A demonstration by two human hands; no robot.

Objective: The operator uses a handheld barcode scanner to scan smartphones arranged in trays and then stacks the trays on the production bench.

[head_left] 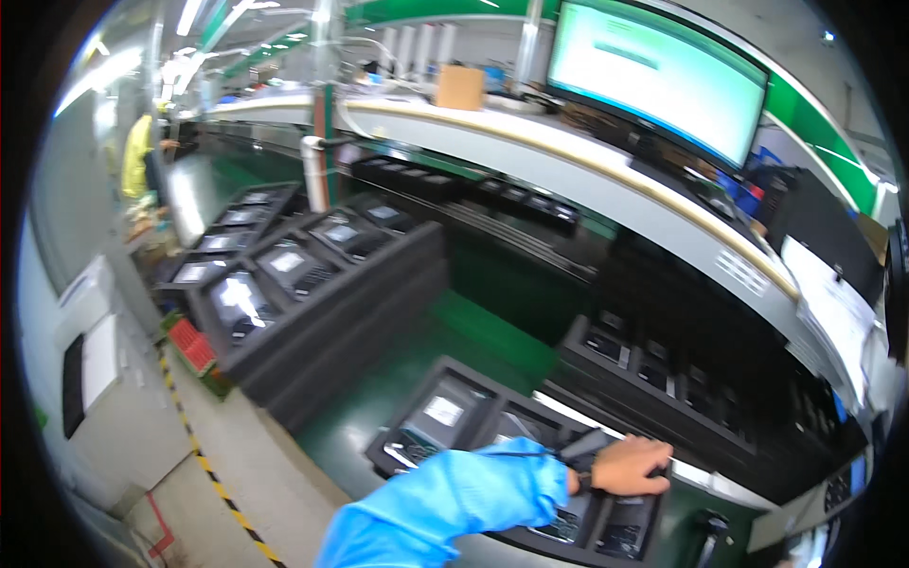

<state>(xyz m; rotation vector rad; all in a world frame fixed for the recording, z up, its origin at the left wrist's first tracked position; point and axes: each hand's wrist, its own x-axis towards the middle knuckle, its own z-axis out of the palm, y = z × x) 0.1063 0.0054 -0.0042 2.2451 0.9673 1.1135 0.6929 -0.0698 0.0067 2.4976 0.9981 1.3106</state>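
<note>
My right hand [630, 466] reaches out from a light blue sleeve [454, 502] with a black wrist strap. Its fingers are curled over a black flat device [589, 443] that tilts up out of a black foam tray [383, 462] at the lower middle. The tray's slots hold several dark devices, one with a white label [443, 410]. My left hand is out of view.
A stack of black foam trays [331, 284] with devices stands on the green conveyor belt [473, 331] to the left. More trays [663, 379] line the right side under a shelf. A large monitor [663, 76], a cardboard box [460, 87], a red crate [194, 346] and striped floor tape [218, 488] are around. A person in yellow [137, 156] works far left.
</note>
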